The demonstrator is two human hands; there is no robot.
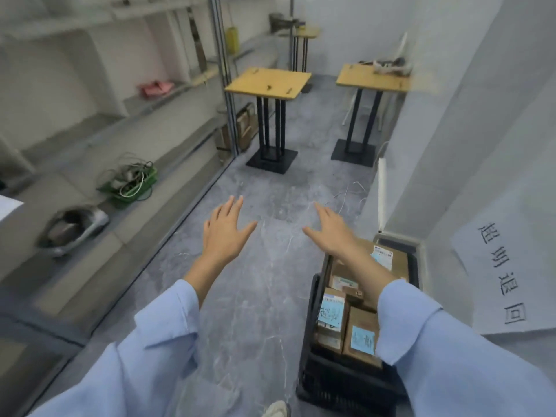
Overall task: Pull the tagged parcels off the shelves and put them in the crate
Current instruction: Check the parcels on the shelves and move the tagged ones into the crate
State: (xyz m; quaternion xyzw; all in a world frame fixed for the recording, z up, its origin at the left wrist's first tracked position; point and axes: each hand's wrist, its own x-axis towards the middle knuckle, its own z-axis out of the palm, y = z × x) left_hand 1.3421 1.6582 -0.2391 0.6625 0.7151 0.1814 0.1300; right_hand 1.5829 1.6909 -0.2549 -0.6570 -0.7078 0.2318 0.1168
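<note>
A black plastic crate (343,386) stands on the floor at the lower right, against the wall. Inside it lie several brown cardboard parcels (361,329) with blue tags (331,311). My left hand (224,231) is stretched out over the bare floor, left of the crate, palm down, fingers spread, holding nothing. My right hand (332,228) hovers just beyond the crate's far end, also open and empty. My right forearm crosses above the parcels and hides some of them. White shelves (75,152) run along the left side.
On the shelves sit a green basket of cables (129,183), a grey helmet-like object (73,228) and a pink item (156,88). Two wooden tables on black stands (269,82) (371,78) stand ahead. Loose white cable (350,195) lies on the floor by the right wall.
</note>
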